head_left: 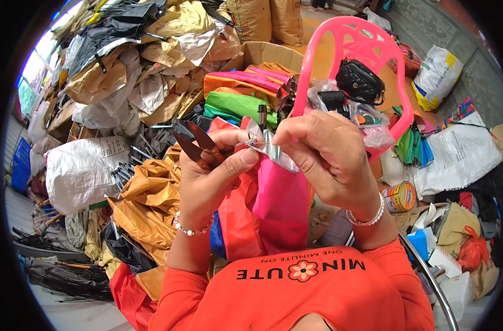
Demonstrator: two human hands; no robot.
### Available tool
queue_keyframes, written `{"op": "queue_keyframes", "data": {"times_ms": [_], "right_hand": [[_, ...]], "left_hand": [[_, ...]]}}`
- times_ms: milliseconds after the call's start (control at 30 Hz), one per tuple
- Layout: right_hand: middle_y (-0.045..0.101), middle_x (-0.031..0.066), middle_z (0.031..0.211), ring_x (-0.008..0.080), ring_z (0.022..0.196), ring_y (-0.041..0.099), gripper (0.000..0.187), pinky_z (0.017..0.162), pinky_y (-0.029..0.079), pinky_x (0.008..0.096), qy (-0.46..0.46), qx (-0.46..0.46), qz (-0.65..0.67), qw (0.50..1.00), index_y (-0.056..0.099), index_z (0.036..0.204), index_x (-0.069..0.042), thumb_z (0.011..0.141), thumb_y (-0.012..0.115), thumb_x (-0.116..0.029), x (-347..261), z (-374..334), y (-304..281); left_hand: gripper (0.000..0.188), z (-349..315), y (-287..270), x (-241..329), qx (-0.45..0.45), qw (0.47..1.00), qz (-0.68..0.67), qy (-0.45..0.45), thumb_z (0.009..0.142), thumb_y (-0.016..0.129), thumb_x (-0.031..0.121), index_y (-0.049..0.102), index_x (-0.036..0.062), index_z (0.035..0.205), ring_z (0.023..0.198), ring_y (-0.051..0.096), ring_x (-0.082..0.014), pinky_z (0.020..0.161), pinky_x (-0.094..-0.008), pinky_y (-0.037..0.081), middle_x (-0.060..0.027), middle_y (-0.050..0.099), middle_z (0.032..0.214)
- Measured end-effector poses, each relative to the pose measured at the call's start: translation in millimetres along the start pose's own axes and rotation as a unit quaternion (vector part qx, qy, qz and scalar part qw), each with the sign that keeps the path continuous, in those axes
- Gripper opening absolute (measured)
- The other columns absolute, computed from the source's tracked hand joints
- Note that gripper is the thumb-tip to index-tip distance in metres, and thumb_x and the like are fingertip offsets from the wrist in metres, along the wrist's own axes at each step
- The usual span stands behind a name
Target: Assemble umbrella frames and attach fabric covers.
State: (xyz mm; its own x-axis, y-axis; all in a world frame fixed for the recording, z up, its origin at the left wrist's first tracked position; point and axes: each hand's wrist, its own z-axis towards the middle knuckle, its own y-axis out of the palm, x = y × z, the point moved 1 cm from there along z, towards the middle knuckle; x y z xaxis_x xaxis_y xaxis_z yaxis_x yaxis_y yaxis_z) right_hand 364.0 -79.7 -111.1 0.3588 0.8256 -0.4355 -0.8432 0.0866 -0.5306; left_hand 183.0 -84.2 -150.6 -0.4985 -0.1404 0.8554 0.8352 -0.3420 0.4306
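In front of my chest, my left hand [218, 165] is closed around dark-bladed scissors [199, 146], whose blades point up and left out of the grip. Its thumb and forefinger also pinch the edge of a silver-lined piece of cloth [283, 159]. Opposite, my right hand [326, 154] is pinched at the same edge; a thin strand seems to run between the fingertips, too fine to name. A short black rod tip [262, 115] stands just behind the fingers. Below hangs bright pink cloth [281, 204] beside red cloth [237, 218], apparently an umbrella's canopy.
A pink plastic chair [350, 22] holds a black quilted bag [360, 81] and small items. Orange folded umbrella cloth [149, 187] lies to the left, below a tall heap of brown and white wrappings [168, 55]. A round tin [399, 197] and white sacks [455, 154] are at the right.
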Motion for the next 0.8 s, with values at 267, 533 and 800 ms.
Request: {"op": "queue_keyframes", "data": {"times_ms": [267, 533, 800], "right_hand": [[0.056, 0.0013, 0.071, 0.0138, 0.052, 0.037, 0.013, 0.057, 0.033, 0.0249, -0.011, 0.012, -0.042, 0.999, 0.061, 0.087, -0.005, 0.075, 0.058, -0.001, -1, -3, 6], [0.059, 0.0028, 0.074, 0.0141, 0.054, 0.038, 0.015, 0.058, 0.033, 0.0251, -0.025, 0.04, -0.021, 0.999, 0.062, 0.089, -0.005, 0.076, 0.055, 0.0, 6, -11, 16], [0.06, 0.0033, 0.076, 0.0138, 0.056, 0.038, 0.017, 0.058, 0.033, 0.0253, -0.001, 0.008, -0.002, 1.0, 0.062, 0.091, -0.004, 0.076, 0.054, 0.001, 8, -13, 10]], "left_hand": [[0.018, 0, 4, -1, 0.02, 1.0, 0.02, 0.006, 0.075, 0.065, -0.005, 0.06, -0.0037, 0.092, 0.065, 0.054, -0.0086, 0.058, -0.0164, 0.043, -0.0072, 0.063, 0.083], [0.016, 2, 10, -7, 0.044, 0.983, 0.163, 0.072, 0.074, 0.064, -0.005, 0.056, -0.0023, 0.088, 0.052, 0.049, -0.0082, 0.045, -0.0157, 0.036, -0.0082, 0.061, 0.077], [0.014, -1, 16, 6, 0.062, 0.989, 0.125, 0.042, 0.073, 0.067, -0.005, 0.06, -0.0019, 0.085, 0.057, 0.053, -0.006, 0.051, -0.0142, 0.04, -0.0052, 0.062, 0.074]]}}
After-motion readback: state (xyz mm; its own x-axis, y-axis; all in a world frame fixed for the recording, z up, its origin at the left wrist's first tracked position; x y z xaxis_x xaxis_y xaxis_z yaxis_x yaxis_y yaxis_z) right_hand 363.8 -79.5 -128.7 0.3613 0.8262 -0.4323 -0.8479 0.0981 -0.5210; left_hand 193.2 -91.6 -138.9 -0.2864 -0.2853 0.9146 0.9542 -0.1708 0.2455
